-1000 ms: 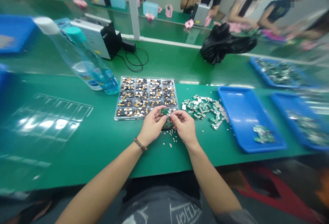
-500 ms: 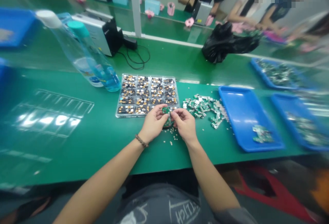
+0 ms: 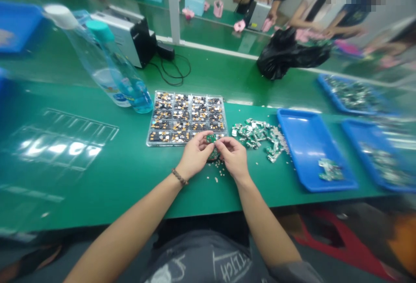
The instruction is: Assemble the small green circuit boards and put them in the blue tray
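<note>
Both of my hands meet at the front edge of a clear compartment box (image 3: 150,141) full of small black, orange and silver parts. My left hand (image 3: 195,154) is closed on a small green circuit board (image 3: 211,138), held between thumb and fingers. My right hand (image 3: 233,155) pinches at the same board from the other side; any small part between those fingertips is hidden. Beneath the hands lie more green boards (image 3: 212,154), partly covered. Tiny pale bits (image 3: 216,180) are scattered on the green table just below.
Right of the box lies a heap of circuit boards (image 3: 256,133). Blue trays (image 3: 305,144) with boards stand farther right. Two bottles (image 3: 136,94) and a grey device (image 3: 130,36) with a cable are at back left. A black bag (image 3: 276,57) lies behind; people sit across.
The board between my hands has tilted slightly and my fingertips have shifted a little. The whole view has moved slightly; other things on the table stay in place.
</note>
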`<move>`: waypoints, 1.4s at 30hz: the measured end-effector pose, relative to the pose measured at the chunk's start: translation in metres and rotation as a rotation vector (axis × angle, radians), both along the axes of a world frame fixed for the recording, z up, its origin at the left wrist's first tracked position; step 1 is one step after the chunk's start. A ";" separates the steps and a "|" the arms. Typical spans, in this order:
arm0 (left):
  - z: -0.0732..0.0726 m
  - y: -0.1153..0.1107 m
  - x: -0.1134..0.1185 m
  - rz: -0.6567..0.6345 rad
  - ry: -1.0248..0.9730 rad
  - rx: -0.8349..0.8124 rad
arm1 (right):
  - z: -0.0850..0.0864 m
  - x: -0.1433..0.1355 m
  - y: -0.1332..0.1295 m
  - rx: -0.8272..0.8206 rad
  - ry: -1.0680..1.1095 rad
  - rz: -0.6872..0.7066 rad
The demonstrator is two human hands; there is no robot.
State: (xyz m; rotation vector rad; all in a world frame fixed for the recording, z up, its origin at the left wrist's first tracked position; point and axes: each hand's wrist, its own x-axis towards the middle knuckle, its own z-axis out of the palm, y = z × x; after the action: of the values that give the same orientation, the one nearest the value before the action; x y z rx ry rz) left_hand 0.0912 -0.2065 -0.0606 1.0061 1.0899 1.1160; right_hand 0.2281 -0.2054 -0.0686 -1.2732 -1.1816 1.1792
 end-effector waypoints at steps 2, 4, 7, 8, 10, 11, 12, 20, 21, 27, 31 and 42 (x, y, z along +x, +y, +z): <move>0.001 -0.001 0.000 -0.001 -0.006 -0.006 | 0.000 0.000 -0.001 -0.012 0.029 0.010; 0.003 -0.001 0.000 -0.007 -0.019 -0.017 | 0.000 0.001 -0.001 -0.026 0.058 0.012; 0.006 -0.002 0.000 -0.012 -0.021 -0.015 | -0.002 0.001 -0.002 -0.012 0.065 0.003; 0.006 -0.002 0.000 -0.013 -0.015 -0.009 | -0.002 0.002 -0.002 -0.002 0.063 0.005; 0.006 -0.002 0.000 -0.011 -0.001 -0.002 | -0.002 0.003 -0.003 0.010 0.065 0.023; 0.006 -0.002 -0.001 -0.012 -0.001 -0.002 | -0.001 0.004 -0.004 0.012 0.073 0.039; 0.006 -0.002 -0.001 -0.014 -0.009 -0.003 | -0.001 0.005 -0.005 0.015 0.084 0.060; 0.008 -0.001 -0.005 -0.035 -0.126 -0.047 | 0.001 0.007 -0.012 0.106 0.060 0.109; 0.007 -0.001 -0.005 -0.034 -0.126 -0.046 | 0.001 0.007 -0.013 0.103 0.051 0.098; 0.005 0.000 -0.005 -0.021 -0.049 -0.007 | -0.004 0.009 -0.013 0.130 -0.022 0.087; 0.004 0.000 -0.006 -0.021 0.004 0.018 | -0.005 0.011 -0.013 0.127 -0.084 0.080; 0.005 -0.001 -0.006 -0.031 0.102 0.055 | -0.005 0.015 -0.013 0.138 -0.159 0.126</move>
State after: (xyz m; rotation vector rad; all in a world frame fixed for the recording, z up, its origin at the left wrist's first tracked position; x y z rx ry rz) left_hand 0.0849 -0.2079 -0.0555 1.1299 1.1266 1.0843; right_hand 0.2436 -0.2188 -0.0741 -1.2193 -1.4533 1.0809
